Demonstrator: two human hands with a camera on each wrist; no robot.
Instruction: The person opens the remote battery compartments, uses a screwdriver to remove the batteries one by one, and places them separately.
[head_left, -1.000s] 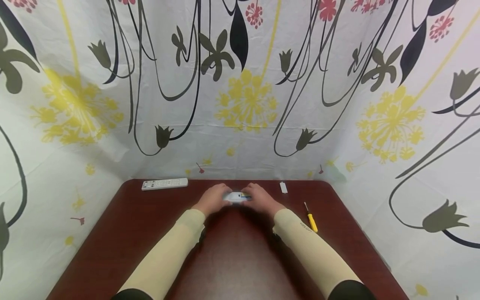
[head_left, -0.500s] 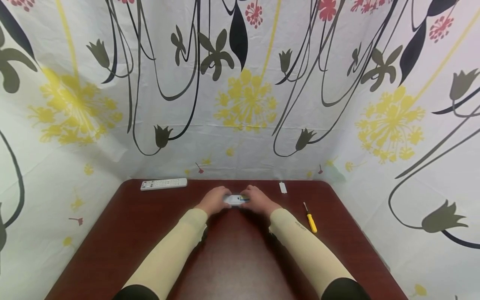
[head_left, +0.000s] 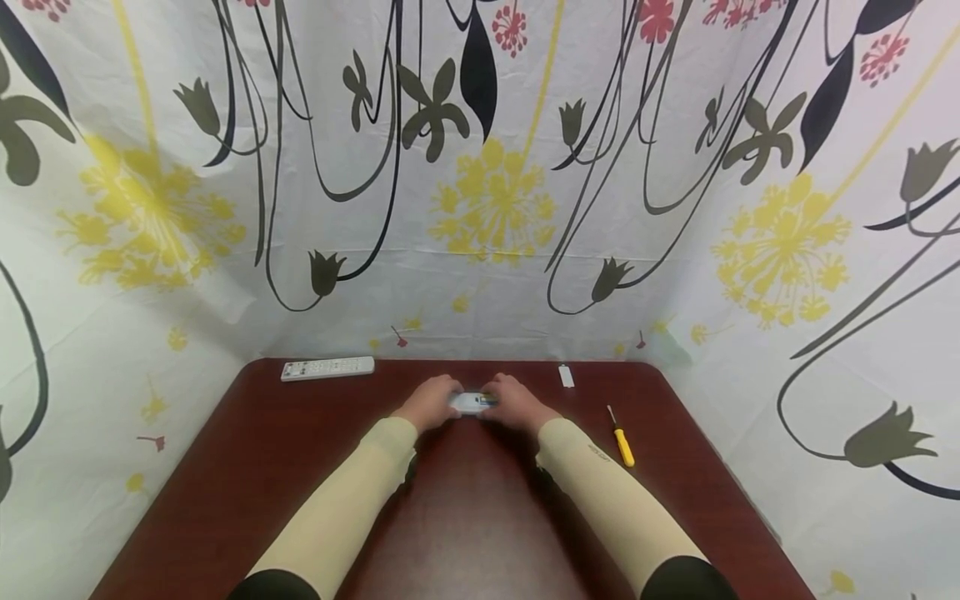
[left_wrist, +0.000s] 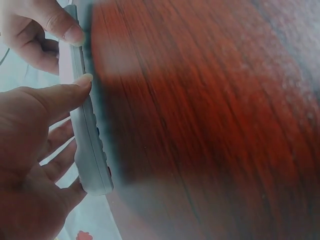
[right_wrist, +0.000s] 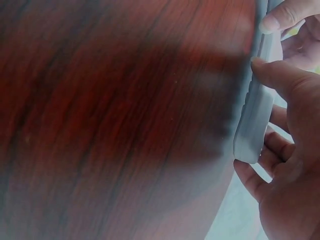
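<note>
Both of my hands hold a white remote control (head_left: 469, 405) crosswise over the far middle of the table. My left hand (head_left: 430, 404) grips its left end, thumb on the near side edge and fingers behind. The right hand (head_left: 517, 404) grips the other end the same way, partly covering a battery (head_left: 487, 400) that shows in the remote's upward face. In the left wrist view the remote (left_wrist: 92, 150) stands edge-on, its buttons facing down toward the wood. The right wrist view shows the remote (right_wrist: 252, 122) close over the table, both thumbs along its edge.
A second white remote (head_left: 327, 369) lies at the back left of the dark red table (head_left: 472, 517). At the back right is a small white cover (head_left: 566, 376). Nearer lies a yellow-handled screwdriver (head_left: 622, 442). A flower-printed curtain (head_left: 480, 317) surrounds the table.
Both hands have drawn the remote slightly toward me, mostly in the first half second. The remote on the left, the cover and the screwdriver stay where they were.
</note>
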